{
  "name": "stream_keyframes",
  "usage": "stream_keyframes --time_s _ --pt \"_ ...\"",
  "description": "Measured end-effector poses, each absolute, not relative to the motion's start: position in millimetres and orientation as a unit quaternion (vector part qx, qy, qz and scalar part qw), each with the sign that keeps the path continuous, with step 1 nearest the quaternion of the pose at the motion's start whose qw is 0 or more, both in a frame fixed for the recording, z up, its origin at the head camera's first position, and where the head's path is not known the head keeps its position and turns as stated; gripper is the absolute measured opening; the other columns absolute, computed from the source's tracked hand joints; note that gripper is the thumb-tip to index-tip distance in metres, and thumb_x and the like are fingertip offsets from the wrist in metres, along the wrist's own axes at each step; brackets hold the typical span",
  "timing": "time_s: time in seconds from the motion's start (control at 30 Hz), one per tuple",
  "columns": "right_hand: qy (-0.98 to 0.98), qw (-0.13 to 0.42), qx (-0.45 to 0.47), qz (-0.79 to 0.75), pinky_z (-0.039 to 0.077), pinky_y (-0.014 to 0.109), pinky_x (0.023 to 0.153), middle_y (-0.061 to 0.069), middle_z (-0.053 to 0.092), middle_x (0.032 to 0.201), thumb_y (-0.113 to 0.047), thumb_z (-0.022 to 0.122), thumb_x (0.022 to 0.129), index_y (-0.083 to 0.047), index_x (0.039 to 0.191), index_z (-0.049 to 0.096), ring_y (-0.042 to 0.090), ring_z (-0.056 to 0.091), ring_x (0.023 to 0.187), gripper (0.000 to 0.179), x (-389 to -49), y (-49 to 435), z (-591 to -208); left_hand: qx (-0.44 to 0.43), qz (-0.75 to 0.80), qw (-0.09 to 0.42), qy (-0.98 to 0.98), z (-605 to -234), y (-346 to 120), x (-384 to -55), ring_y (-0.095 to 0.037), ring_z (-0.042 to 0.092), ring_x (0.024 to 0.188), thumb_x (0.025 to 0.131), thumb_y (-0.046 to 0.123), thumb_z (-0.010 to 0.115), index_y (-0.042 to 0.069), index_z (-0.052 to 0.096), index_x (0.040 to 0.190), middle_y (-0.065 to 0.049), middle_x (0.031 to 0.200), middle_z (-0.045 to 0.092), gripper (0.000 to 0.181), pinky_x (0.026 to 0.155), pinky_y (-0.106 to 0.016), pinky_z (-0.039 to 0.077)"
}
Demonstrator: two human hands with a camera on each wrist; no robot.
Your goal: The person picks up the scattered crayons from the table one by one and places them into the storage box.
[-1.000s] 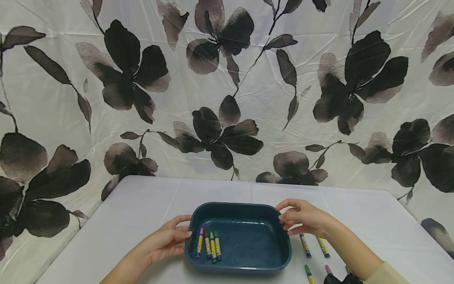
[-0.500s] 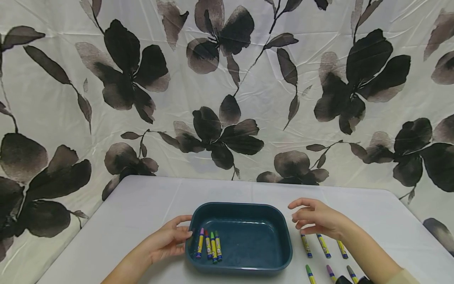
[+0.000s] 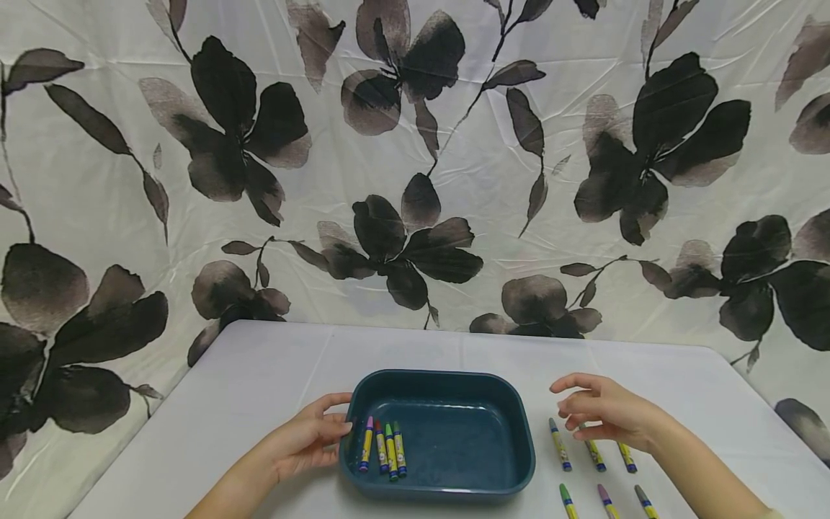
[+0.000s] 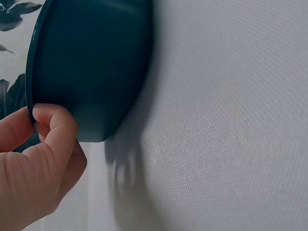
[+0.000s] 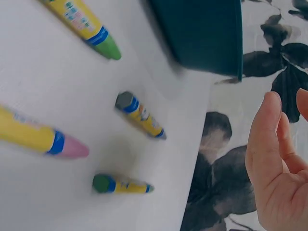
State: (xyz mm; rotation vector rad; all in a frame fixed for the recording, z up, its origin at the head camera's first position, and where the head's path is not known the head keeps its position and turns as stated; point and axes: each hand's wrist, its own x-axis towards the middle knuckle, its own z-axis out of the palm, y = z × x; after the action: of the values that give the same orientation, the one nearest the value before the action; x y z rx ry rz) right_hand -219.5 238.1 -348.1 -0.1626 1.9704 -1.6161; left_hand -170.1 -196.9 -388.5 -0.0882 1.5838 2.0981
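My left hand (image 3: 308, 438) grips the left rim of a dark teal rectangular tray (image 3: 463, 447). In the left wrist view, thumb and fingers pinch the edge of the tray wall (image 4: 91, 62). Inside the tray, along its left side, lie several crayons (image 3: 390, 454) with yellow wrappers. To the right of the tray my right hand (image 3: 612, 412) hovers with relaxed fingers and holds nothing. Under it are a grey crayon (image 5: 143, 116) and a dark green crayon (image 5: 127, 186). Closer to me lie a light green crayon (image 3: 567, 501) and a pink crayon (image 3: 607, 501).
Two more crayons lie at the right, one yellow-wrapped crayon (image 3: 626, 458) in the far row and one grey-tipped crayon (image 3: 645, 502) in the near row. A white cloth covers the table (image 3: 292, 353). Behind it hangs a floral curtain (image 3: 493, 180).
My right hand has left the tray's right rim and moved right, over the far row of crayons. The left hand keeps its grip on the tray, which stays nearly in place.
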Motion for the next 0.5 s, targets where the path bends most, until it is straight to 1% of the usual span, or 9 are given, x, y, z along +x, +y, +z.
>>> stream_keyframes --time_s 0.3,0.5 --pt "0.734 0.298 -0.041 -0.609 0.053 0.026 0.066 0.009 0.057 0.093 -0.013 0.057 0.089 -0.008 0.116 0.051 0.015 0.058 0.073 0.028 -217.1 258.6 -357.1 -0.033 0.768 0.252 0.588 -389.3 -197.2 -170.5 -0.019 0.051 0.096 0.092 -0.003 0.047 0.004 0.012 0.144 -0.016 0.119 0.046 0.063 0.077 -0.031 0.05" --pt "0.737 0.292 -0.036 -0.609 0.053 0.026 0.066 0.008 0.058 0.092 -0.014 0.058 0.089 -0.011 0.115 0.053 0.015 0.059 0.076 0.026 -216.0 271.0 -360.6 -0.037 0.769 0.252 0.587 -388.9 -197.1 -170.5 -0.019 0.051 0.095 0.092 -0.003 0.047 0.004 0.013 0.144 -0.015 0.117 0.047 0.063 0.076 -0.03 0.05"
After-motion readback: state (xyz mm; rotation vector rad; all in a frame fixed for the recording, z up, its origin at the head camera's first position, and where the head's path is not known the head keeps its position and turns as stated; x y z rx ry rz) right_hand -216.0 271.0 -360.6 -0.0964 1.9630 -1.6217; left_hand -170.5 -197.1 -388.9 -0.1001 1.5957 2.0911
